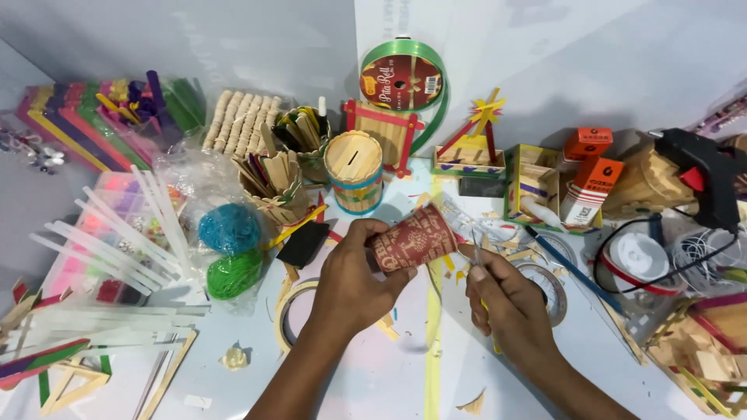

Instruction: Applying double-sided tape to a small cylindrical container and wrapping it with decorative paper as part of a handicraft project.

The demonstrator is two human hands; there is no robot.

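Observation:
My left hand (354,276) grips a red patterned paper cup (414,237), held on its side with the open rim pointing right. My right hand (502,299) is closed on a small pair of scissors (476,250), whose metal blades point up toward the cup's rim. Both hands hover over the white table (373,381), which is strewn with wooden stick scraps. A yellow strip (433,350) runs down the table between my forearms.
Behind the cup stand a round stick-built box (354,171), a stick holder with coloured sticks (272,187) and a green ribbon roll (402,78). Blue and green yarn balls (231,249) and clear glue sticks (124,233) lie left. A black glue gun (704,175), orange boxes (589,179) and tape rolls (545,284) lie right.

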